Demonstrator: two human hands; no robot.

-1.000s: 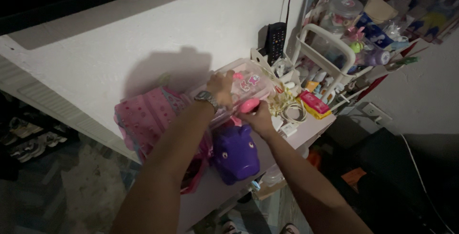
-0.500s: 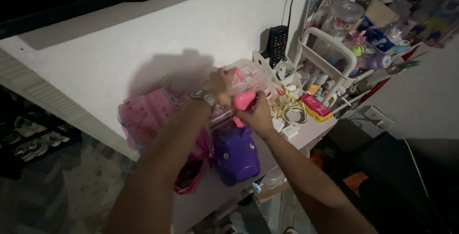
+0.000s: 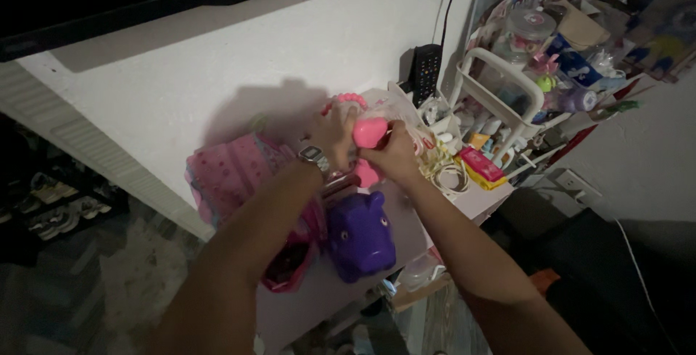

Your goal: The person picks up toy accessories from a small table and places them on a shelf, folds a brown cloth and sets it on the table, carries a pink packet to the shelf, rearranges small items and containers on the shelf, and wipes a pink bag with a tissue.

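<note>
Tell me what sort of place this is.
Most likely a room in a home, perhaps a child's corner: a cluttered shelf against a white wall carries a purple animal-shaped toy, a pink backpack and a white caddy crammed with small items.

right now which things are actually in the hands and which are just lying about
In hand:
- left hand and right hand, both on the pink rounded object

Lying about:
- purple animal-shaped toy
- pink dotted bag
- black remote
- white basket of small items
- coiled cable
</note>
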